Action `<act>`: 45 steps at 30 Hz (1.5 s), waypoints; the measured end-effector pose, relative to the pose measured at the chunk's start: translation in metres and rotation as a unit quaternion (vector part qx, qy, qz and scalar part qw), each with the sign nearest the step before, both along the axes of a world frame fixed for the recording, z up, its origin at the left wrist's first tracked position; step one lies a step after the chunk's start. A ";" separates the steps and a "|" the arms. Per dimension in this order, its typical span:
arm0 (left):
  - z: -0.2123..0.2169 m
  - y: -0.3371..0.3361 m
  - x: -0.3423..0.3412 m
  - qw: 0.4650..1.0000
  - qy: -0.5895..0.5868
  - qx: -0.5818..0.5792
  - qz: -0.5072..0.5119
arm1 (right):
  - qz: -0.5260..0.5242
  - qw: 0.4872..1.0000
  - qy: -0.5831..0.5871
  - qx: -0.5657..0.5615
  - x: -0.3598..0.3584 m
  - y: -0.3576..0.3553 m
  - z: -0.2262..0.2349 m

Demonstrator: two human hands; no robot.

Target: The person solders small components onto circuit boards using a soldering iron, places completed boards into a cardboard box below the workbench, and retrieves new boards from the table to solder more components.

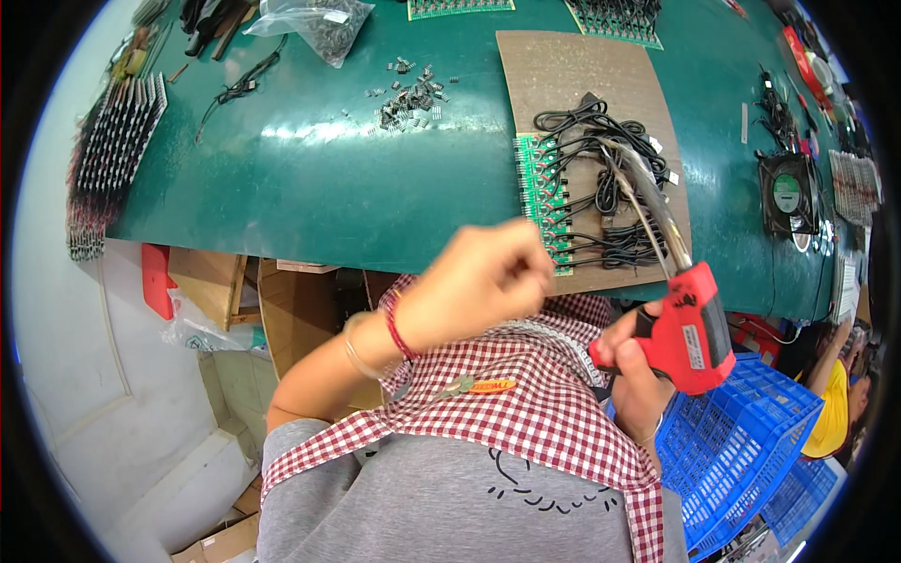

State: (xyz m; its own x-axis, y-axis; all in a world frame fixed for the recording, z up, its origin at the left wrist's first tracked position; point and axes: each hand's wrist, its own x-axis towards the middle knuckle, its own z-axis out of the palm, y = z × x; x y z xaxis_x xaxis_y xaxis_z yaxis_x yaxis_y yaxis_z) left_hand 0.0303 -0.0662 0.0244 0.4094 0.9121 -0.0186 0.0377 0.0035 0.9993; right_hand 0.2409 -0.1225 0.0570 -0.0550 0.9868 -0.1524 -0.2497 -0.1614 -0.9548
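Observation:
My right hand (640,371) is wrapped round the handle of a red and black soldering gun (690,328). Its long metal tip and a thin tube beside it point up and away, over a bundle of black cables (610,192). The cables run from a strip of green circuit boards (540,188), and both lie on a brown board (572,75). In front of the strip's near end, my left hand (493,272) is raised with its fingers curled closed. Slight blur and the turn of the fingers hide what, if anything, is in them.
Small black parts (408,98) lie scattered on the green table (310,178), with a clear plastic bag (324,28) behind them. A stack of boards (117,141) stands at the left edge. At the right are a black fan (788,192), blue crates (741,450) and another person (831,403).

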 end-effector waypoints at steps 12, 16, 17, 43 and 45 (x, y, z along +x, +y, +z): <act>0.016 -0.038 0.036 0.935 -0.231 -0.269 0.023 | 0.092 0.982 -0.159 -0.046 -0.007 0.005 0.003; 0.017 -0.037 0.030 0.942 -0.170 -0.287 -0.014 | 0.087 0.979 -0.179 -0.051 -0.008 0.003 0.006; 0.023 -0.037 0.029 0.964 -0.124 -0.236 -0.016 | 0.086 0.979 -0.175 -0.055 -0.008 0.003 0.005; -0.019 0.014 -0.011 0.940 0.005 -0.338 -0.051 | 0.067 0.985 -0.150 -0.052 0.068 -0.061 -0.038; -0.020 0.015 -0.014 0.938 -0.002 -0.343 -0.054 | 0.074 0.983 -0.153 -0.071 0.068 -0.065 -0.040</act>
State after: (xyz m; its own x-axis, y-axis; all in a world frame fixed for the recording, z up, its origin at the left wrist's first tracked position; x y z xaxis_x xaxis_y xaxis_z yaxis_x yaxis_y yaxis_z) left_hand 0.0163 -0.0515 0.0049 0.4999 0.6389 -0.5848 0.0712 0.6426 0.7629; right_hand 0.3091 -0.1873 0.0173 -0.1262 0.9393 -0.3191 0.0818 -0.3107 -0.9470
